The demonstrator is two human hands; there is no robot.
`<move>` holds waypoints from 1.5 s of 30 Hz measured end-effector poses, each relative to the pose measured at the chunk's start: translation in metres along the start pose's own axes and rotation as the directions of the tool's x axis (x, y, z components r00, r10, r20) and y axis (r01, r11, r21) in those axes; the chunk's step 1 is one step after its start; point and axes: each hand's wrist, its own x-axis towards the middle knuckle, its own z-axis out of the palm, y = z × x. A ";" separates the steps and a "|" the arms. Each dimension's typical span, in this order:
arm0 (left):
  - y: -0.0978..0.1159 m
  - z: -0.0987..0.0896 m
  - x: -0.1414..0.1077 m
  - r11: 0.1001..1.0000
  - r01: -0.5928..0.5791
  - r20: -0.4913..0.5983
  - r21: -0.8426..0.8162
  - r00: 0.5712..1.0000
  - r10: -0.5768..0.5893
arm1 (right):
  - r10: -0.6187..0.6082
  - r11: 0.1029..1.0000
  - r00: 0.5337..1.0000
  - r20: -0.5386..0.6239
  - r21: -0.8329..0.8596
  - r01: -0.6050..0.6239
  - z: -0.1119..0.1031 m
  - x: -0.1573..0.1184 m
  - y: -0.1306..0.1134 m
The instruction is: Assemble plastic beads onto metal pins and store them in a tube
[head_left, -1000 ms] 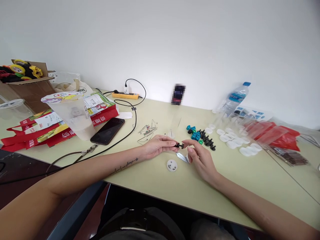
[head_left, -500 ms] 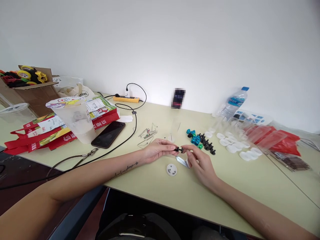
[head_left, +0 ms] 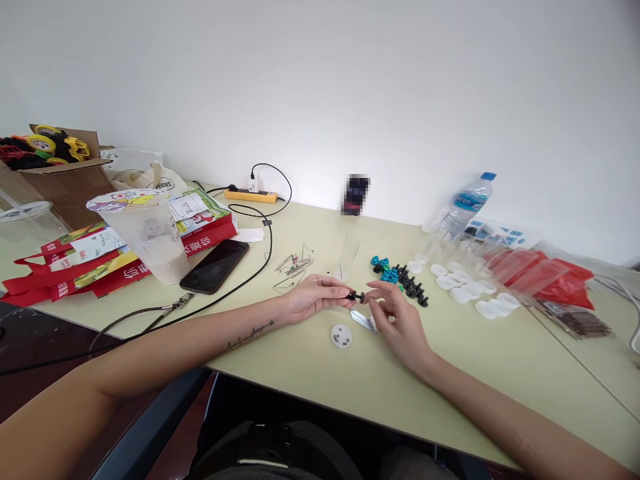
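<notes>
Black part point(head_left: 355, 296) sits pinched in the left hand point(head_left: 316, 297) (right hand point(head_left: 403, 327) curled, fingers parted, beside it).

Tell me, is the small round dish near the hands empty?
Not empty: several small grey pieces lie in the round dish, with white bottom showing between them.

The left hand point(head_left: 316, 297) hid 1 end of the black part point(head_left: 354, 296). Pixelation blurred a dark object point(head_left: 355, 194), the left edge cut off the cardboard box point(head_left: 80, 189), and bits point(head_left: 335, 339) in the dish point(head_left: 341, 346) were unidentifiably small.
</notes>
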 end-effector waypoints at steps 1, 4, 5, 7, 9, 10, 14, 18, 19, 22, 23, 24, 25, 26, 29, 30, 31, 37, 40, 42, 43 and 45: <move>0.000 0.000 0.000 1.000 -0.001 0.000 0.001 1.000 0.001 | 0.002 1.000 1.000 -0.009 0.008 -0.002 0.000 0.000 0.000; -0.001 -0.001 0.001 1.000 -0.001 -0.002 -0.012 1.000 0.001 | 0.021 0.999 1.000 -0.014 0.025 -0.021 0.000 0.000 0.000; -0.001 -0.001 0.001 1.000 0.000 -0.004 -0.020 1.000 0.000 | 0.027 0.999 1.000 -0.008 0.028 -0.027 0.000 -0.001 0.000; -0.001 -0.002 0.000 1.000 0.008 -0.008 -0.030 1.000 -0.008 | 0.037 0.999 0.999 0.007 0.024 -0.037 0.000 -0.001 0.002; -0.001 -0.002 0.000 0.999 0.013 -0.013 -0.030 1.000 -0.013 | 0.046 0.999 0.999 0.008 0.016 -0.046 0.000 -0.001 0.005; -0.001 -0.002 0.000 1.000 0.013 -0.014 -0.028 1.000 -0.014 | 0.050 0.999 0.999 0.000 0.012 -0.050 0.000 -0.001 0.006; -0.002 -0.002 0.000 1.000 0.007 -0.016 -0.024 1.000 -0.007 | 0.009 1.000 0.999 -0.032 -0.030 -0.010 0.000 -0.001 0.008; -0.002 -0.002 0.001 1.000 0.002 -0.018 -0.021 1.000 -0.002 | -0.080 0.993 0.996 -0.029 -0.091 0.077 0.000 -0.002 0.008; -0.002 -0.003 0.001 1.000 0.002 -0.020 -0.022 1.000 -0.002 | -0.081 0.992 0.996 -0.028 -0.098 0.078 0.000 -0.002 0.008; -0.002 -0.003 0.002 0.999 -0.001 -0.032 -0.033 1.000 0.000 | -0.051 0.993 0.998 -0.019 -0.103 0.049 0.000 -0.002 0.008; -0.002 -0.004 0.002 0.999 -0.001 -0.036 -0.035 0.999 0.000 | -0.044 0.994 0.999 -0.014 -0.104 0.042 0.000 -0.002 0.008; -0.002 -0.004 0.002 0.999 -0.001 -0.040 -0.037 0.999 -0.001 | -0.039 0.994 0.999 -0.006 -0.104 0.039 0.000 -0.002 0.008; -0.002 -0.004 0.002 0.999 -0.001 -0.044 -0.037 0.999 -0.001 | -0.038 0.994 0.999 0.004 -0.102 0.038 0.001 -0.001 0.007; -0.002 -0.004 0.001 0.999 0.001 -0.046 -0.037 0.999 -0.003 | -0.037 0.994 0.999 0.013 -0.101 0.038 0.001 -0.001 0.006; -0.001 -0.003 0.001 0.999 0.009 -0.057 -0.042 0.998 -0.011 | -0.034 0.995 0.999 0.026 -0.097 0.036 0.000 0.000 0.004; -0.001 -0.003 0.001 0.999 0.011 -0.064 -0.048 0.998 -0.014 | -0.031 0.995 0.999 0.024 -0.097 0.033 0.000 0.000 0.004; 0.000 -0.003 0.001 0.998 0.012 -0.072 -0.055 0.997 -0.016 | -0.026 0.995 0.999 0.022 -0.097 0.028 0.000 0.000 0.004; 0.001 -0.002 0.001 0.999 0.022 -0.064 -0.048 0.998 -0.025 | 0.015 0.999 1.000 0.011 -0.049 -0.014 0.001 0.001 0.005; 0.002 -0.002 0.000 0.999 0.028 -0.031 -0.028 0.999 -0.029 | 0.021 0.999 0.999 0.043 -0.051 -0.019 0.001 0.002 0.004; 0.002 -0.001 -0.001 0.999 0.031 -0.010 -0.024 0.999 -0.032 | 0.016 0.997 0.998 0.066 -0.079 -0.011 0.000 0.003 0.004; 0.002 -0.001 -0.001 0.999 0.034 0.000 -0.024 0.999 -0.034 | 0.014 0.996 0.998 0.069 -0.091 -0.008 0.000 0.003 0.004; 0.001 -0.001 -0.001 0.999 0.039 0.013 -0.024 0.999 -0.038 | 0.012 0.994 0.998 0.063 -0.106 -0.006 0.000 0.003 0.004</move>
